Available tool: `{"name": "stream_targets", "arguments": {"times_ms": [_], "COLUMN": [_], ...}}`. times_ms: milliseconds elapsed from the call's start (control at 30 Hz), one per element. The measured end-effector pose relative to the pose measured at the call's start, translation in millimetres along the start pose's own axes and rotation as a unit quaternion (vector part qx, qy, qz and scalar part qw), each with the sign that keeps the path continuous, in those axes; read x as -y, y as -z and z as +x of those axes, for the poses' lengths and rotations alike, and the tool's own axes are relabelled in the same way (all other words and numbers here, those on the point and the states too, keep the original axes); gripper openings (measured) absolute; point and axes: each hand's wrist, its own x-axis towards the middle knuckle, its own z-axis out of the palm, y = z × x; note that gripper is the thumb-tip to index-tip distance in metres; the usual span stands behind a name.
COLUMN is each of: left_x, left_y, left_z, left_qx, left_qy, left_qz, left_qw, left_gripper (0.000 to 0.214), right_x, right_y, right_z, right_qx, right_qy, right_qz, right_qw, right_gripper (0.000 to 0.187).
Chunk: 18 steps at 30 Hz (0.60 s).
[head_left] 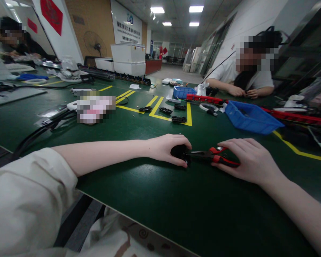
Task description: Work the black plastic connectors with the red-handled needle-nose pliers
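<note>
My left hand [166, 148] is closed around a small black part [179, 152], gripping it between thumb and fingers just above the green table. My right hand [247, 157] grips the red and black handles of a pair of pliers [203, 155]. The jaws point left and meet the black part at its right side. Whether the jaws are clamped on it, I cannot tell. Beyond my hands, several small black parts [179, 119] lie in and around an area marked with yellow tape.
On the right stand a blue bin [253, 117] and red strips [296, 116]; a smaller blue bin [184, 92] is farther back. Black cables [40, 134] and a blurred pinkish object [95, 109] lie left. A person [246, 71] works across the table [155, 210].
</note>
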Motion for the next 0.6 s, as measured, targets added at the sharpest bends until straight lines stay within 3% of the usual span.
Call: {"name": "stream_targets", "arguments": {"times_ms": [600], "left_x": [3.3], "left_y": [-1.3], "left_z": [-0.8], "left_qx": [0.016], "left_qy": [-0.002], "left_qz": [0.024], "left_qw": [1.0], "left_gripper": [0.048], "right_x": [-5.4], "right_y": [-4.4], "right_z": [-5.4], "right_qx": [-0.011], "right_qy": [-0.01], "right_qz": [0.021], "right_qw": [1.0], "right_gripper": [0.036]}}
